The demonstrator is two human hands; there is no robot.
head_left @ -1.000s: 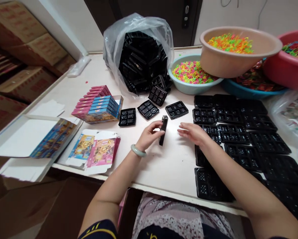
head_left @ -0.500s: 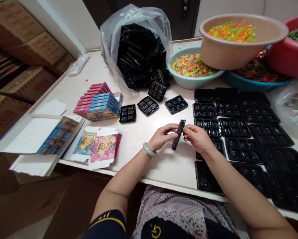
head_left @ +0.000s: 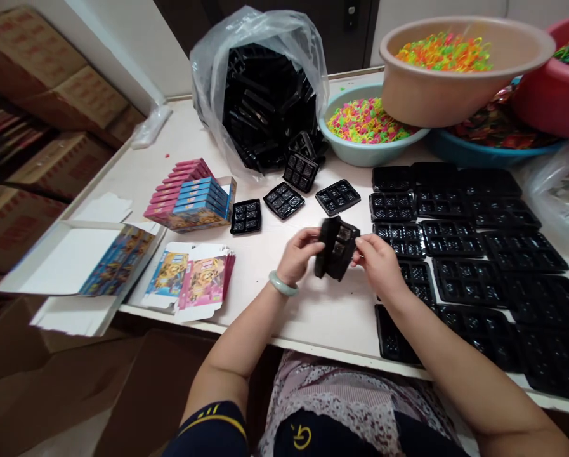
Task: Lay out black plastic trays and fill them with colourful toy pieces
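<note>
Between my hands are black plastic trays with square pockets, slightly blurred and angled apart. My left hand [head_left: 299, 255] pinches the darker left tray [head_left: 328, 244], a pale green bangle round that wrist. With fingertips closed on its edge, my right hand [head_left: 378, 263] holds the right tray [head_left: 344, 249]. Both trays are just above the white table [head_left: 313, 324]. Beyond them lie loose black trays [head_left: 337, 197], and rows of more black trays [head_left: 474, 281] cover the table on the right, partly under my right forearm.
A clear bag [head_left: 208, 95] full of black trays lies at the back. Right of it are a light blue basin [head_left: 355, 152] and a beige basin [head_left: 427, 101] of colourful rings. Pink and blue boxes [head_left: 201, 203], flat cartons [head_left: 203, 279] and an open display box [head_left: 65, 254] are left.
The narrow black bundle between my hands has parted into two trays, now tilted with pockets showing. My left hand has shifted slightly left. The view has moved a little.
</note>
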